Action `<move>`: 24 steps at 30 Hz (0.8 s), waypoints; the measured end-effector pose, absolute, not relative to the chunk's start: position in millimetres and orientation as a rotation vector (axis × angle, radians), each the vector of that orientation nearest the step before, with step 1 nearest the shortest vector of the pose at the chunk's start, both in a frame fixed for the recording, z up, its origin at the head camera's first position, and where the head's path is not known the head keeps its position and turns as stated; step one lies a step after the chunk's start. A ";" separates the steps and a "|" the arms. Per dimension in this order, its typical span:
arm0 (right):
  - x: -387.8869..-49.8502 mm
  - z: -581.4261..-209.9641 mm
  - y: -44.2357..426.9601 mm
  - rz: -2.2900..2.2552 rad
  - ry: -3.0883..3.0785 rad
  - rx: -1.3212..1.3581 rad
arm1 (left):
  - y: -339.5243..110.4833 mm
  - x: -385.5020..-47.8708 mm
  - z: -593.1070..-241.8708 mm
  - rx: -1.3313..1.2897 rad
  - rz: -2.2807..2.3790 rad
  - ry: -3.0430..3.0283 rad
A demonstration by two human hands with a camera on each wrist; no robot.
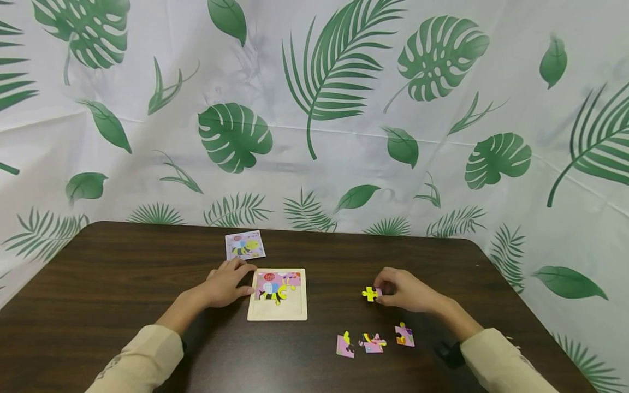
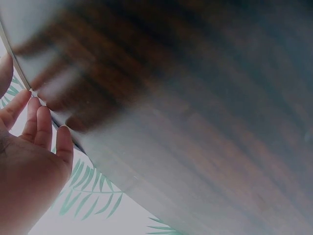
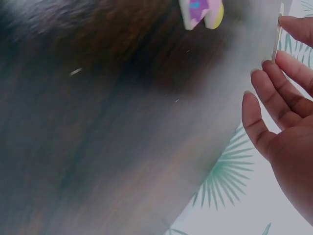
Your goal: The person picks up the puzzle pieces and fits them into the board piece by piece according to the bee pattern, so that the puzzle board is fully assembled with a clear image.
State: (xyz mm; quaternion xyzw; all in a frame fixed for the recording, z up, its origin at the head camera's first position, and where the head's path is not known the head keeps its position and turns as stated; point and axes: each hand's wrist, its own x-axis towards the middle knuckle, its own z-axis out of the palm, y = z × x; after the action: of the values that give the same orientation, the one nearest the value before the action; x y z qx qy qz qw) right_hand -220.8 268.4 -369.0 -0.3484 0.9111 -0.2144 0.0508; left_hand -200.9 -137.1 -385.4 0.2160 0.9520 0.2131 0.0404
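A square wooden puzzle tray (image 1: 267, 313) lies on the dark table, its upper part filled with joined pieces of a bee picture and its lower part bare wood. At its left edge, my left hand (image 1: 227, 285) rests with thumb and forefinger touching the frame. Those fingers look loosely extended in the left wrist view. To the right of the tray, my right hand (image 1: 408, 291) pinches a yellow puzzle piece (image 1: 369, 294) between thumb and fingers. That piece shows only as a thin edge in the right wrist view, where the other fingers are spread loosely.
Three loose pieces lie nearer me: a pink-yellow one (image 1: 345, 346), a pink one (image 1: 373, 343) and a pink-orange one (image 1: 404, 334). A printed bee picture card (image 1: 245, 245) lies behind the tray. A leaf-patterned white cloth (image 1: 344, 180) hangs beyond the table's far edge.
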 end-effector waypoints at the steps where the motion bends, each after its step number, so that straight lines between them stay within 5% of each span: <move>1: -221.8 -369.2 267.1 -0.654 2.774 -1.077 | -137.1 -200.9 -385.2 0.659 0.653 2.915; 24: -232.9 -362.7 203.1 -0.636 2.699 -1.197 | -138.8 -203.7 -389.6 0.675 0.658 2.915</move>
State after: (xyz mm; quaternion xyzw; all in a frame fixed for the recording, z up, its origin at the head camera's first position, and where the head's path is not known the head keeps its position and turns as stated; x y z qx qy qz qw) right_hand -232.9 203.1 -362.7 -0.3956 0.8920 -0.2100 0.0606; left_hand -203.7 -138.8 -389.6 0.2202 0.9507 0.2148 0.0391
